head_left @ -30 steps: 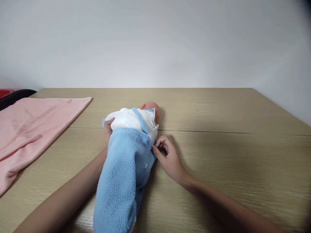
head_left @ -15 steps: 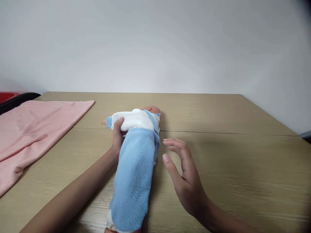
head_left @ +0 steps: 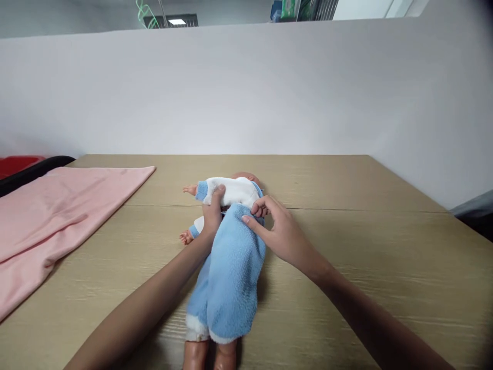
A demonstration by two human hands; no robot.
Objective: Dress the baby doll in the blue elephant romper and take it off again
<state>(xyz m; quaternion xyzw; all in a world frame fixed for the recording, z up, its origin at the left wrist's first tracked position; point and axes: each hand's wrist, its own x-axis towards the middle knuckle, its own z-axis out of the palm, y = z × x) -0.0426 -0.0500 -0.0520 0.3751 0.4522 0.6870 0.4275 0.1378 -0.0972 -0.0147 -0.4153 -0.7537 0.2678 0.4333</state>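
A baby doll (head_left: 239,191) lies on its side on the table, head away from me and its bare legs toward me. It wears a white top with blue cuffs and fluffy blue trousers (head_left: 234,272) with white hems. My left hand (head_left: 213,213) is wrapped around the doll's chest and upper arm, its thumb on the white sleeve; the other fingers are hidden beneath. At the waist, my right hand (head_left: 269,221) pinches the trousers' waistband between thumb and curled fingers.
A pink cloth (head_left: 69,216) is spread over the left side of the wooden table (head_left: 365,267). Behind it at the far left is a red container with a black rim (head_left: 36,172). A pale partition (head_left: 239,92) rises along the back edge.
My right hand has moved left from beside the doll and closed on the waistband. The doll sits slightly farther right and away, with both legs now showing. The view has tilted up.
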